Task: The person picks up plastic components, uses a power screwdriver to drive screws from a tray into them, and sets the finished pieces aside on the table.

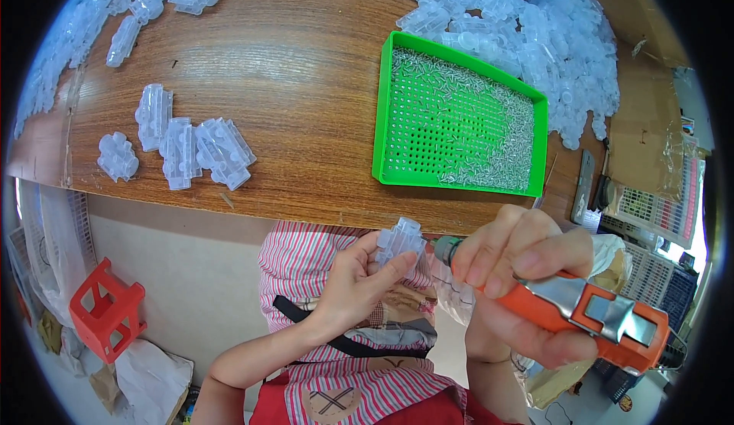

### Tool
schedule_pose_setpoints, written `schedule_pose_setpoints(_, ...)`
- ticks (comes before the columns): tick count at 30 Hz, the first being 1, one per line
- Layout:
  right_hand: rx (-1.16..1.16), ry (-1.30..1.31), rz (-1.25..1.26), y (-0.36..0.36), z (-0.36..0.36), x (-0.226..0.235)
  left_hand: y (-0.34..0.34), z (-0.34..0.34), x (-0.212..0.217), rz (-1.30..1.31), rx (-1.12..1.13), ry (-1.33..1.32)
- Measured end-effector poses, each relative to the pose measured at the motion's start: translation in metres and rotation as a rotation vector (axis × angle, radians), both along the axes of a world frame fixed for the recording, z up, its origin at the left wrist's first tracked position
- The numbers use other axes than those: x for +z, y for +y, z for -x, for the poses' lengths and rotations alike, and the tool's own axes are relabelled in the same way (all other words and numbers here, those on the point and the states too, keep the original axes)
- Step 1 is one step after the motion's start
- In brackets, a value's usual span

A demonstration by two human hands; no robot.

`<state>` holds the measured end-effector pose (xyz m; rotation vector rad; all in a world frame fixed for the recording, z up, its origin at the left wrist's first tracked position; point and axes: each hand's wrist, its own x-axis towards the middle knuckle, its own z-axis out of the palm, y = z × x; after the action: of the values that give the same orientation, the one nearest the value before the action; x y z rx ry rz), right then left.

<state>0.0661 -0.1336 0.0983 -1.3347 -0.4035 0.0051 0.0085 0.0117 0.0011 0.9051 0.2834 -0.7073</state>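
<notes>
Left hand [359,276]: clear plastic part [399,241] being pinched, presented to tool tip | right hand [520,272]: orange electric screwdriver [581,310] being gripped closed; green screw tray [390,104] being kept near

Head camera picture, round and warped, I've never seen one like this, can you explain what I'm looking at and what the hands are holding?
It is one view from a fisheye camera on a person's head, looking down, so edges bend. The left hand holds a clear plastic part. The right hand grips an orange electric screwdriver, tip against that part. On the wooden table sit a green tray of small screws, four similar parts, and heaps behind.
</notes>
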Motion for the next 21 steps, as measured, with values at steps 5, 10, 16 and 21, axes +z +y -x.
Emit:
schedule_pose_setpoints(5,-0.013,0.041,-0.001,0.002,0.002,-0.007,0.000,-0.002,0.004,0.081,0.020,0.082)
schedule_pose_setpoints(10,-0.066,0.038,0.070,0.010,0.004,-0.014,-0.001,0.001,0.002,0.050,0.056,0.045)
schedule_pose_setpoints(16,-0.069,-0.021,0.051,0.016,0.005,-0.026,-0.004,0.003,0.000,-0.052,0.089,0.024)
schedule_pose_setpoints(21,-0.037,-0.063,0.108,0.016,0.003,-0.025,-0.004,0.000,0.003,-0.072,0.072,0.003)
